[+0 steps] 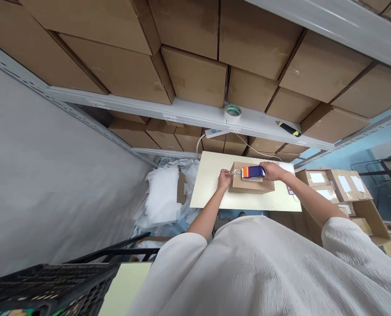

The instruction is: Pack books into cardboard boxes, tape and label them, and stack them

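Note:
A small brown cardboard box (250, 184) lies on a pale table (211, 184). My right hand (273, 171) is wrapped round a blue and orange tape dispenser (253, 171) that rests on top of the box. At the box's left edge, my left hand (224, 179) is closed in a pinch on the end of clear tape (235, 172). Both arms reach forward from my white top.
Metal shelves (189, 112) stacked with brown cartons stand behind the table. A tape roll (232, 113) and a yellow-black knife (289, 128) lie on the shelf. White plastic bags (162, 197) are heaped left. Labelled boxes (333, 186) sit right. A black crate (51, 285) is near left.

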`<state>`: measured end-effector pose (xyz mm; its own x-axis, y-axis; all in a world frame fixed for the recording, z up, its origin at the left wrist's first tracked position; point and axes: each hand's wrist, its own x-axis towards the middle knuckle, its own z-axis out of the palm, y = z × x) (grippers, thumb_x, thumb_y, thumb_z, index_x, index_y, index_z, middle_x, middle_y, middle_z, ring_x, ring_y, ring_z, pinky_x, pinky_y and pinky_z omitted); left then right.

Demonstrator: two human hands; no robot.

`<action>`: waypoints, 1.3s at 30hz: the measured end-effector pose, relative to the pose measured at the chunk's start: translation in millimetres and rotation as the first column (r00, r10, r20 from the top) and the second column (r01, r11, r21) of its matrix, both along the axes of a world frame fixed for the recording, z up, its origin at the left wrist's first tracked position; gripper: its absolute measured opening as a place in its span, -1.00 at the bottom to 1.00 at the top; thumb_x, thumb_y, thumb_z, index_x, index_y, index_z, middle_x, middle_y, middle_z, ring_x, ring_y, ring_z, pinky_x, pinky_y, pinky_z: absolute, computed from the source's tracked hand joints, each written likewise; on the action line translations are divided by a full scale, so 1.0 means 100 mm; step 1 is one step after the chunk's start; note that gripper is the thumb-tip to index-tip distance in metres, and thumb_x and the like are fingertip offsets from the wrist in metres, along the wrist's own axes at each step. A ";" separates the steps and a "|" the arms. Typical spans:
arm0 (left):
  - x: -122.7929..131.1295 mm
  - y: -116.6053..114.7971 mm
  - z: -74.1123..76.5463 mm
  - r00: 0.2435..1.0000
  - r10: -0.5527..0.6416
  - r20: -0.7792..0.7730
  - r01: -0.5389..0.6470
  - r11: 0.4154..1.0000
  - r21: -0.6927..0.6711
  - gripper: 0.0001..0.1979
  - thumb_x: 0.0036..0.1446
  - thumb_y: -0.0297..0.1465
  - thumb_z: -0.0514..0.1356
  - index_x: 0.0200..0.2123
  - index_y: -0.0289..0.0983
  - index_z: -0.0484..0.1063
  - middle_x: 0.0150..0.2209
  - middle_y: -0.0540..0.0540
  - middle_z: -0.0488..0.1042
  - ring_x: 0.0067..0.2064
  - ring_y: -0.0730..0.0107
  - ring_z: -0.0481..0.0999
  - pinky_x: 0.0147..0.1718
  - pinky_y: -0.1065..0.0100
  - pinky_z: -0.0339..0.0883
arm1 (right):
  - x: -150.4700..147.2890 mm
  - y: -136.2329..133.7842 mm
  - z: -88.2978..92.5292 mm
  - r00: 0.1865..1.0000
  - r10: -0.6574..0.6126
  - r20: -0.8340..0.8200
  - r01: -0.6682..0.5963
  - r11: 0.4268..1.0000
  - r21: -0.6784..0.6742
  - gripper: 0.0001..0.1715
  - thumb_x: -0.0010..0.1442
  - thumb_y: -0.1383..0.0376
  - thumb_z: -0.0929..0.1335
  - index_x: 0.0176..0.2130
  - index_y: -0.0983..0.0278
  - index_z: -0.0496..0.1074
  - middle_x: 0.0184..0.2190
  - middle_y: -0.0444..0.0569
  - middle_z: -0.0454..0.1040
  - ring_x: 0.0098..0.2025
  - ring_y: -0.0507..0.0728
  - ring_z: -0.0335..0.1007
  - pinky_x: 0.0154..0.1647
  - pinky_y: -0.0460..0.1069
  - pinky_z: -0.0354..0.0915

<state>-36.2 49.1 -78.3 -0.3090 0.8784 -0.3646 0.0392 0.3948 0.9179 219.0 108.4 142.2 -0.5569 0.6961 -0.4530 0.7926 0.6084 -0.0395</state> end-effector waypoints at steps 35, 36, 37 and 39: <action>-0.25 0.02 0.65 0.419 -0.611 -0.671 0.773 0.628 -0.088 0.00 0.27 -0.19 0.35 0.64 -0.17 -0.02 0.62 -0.29 0.14 0.63 -0.16 0.11 0.55 -0.10 0.08 | 1.53 0.03 -0.05 0.983 -0.184 -0.015 0.182 0.980 -0.078 -0.54 0.21 0.37 0.49 0.07 0.20 0.39 0.04 0.15 0.60 -0.05 0.29 0.58 -0.27 0.01 0.25; -0.25 0.02 0.64 0.424 -0.611 -0.669 0.770 0.631 -0.088 -0.01 0.26 -0.19 0.35 0.64 -0.17 0.00 0.62 -0.28 0.15 0.63 -0.17 0.11 0.55 -0.10 0.08 | 1.72 0.03 -0.09 0.982 -0.189 -0.024 0.187 0.979 -0.076 -0.56 0.20 0.37 0.49 0.05 0.19 0.39 0.02 0.14 0.61 -0.06 0.28 0.57 -0.27 0.01 0.25; -0.25 0.02 0.64 0.429 -0.610 -0.666 0.767 0.635 -0.089 -0.02 0.26 -0.19 0.35 0.63 -0.16 0.02 0.62 -0.27 0.16 0.63 -0.17 0.12 0.55 -0.09 0.08 | 1.89 0.03 -0.13 0.979 -0.203 -0.026 0.200 0.977 -0.079 -0.57 0.19 0.37 0.49 0.03 0.19 0.40 0.00 0.13 0.61 -0.08 0.27 0.57 -0.27 0.01 0.24; -0.24 0.02 0.65 0.437 -0.608 -0.663 0.758 0.645 -0.092 -0.03 0.24 -0.19 0.36 0.62 -0.15 0.06 0.61 -0.26 0.17 0.62 -0.16 0.14 0.55 -0.08 0.10 | 2.18 0.02 -0.23 0.971 -0.238 -0.019 0.235 0.967 -0.102 -0.60 0.20 0.35 0.49 0.01 0.19 0.40 -0.03 0.13 0.62 -0.11 0.26 0.57 -0.28 0.01 0.25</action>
<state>-60.4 51.4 -13.2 0.3546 0.9235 -0.1464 0.7607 -0.1939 0.6195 437.5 110.1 119.3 -0.3966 0.7627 -0.5108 0.9110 0.3955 -0.1168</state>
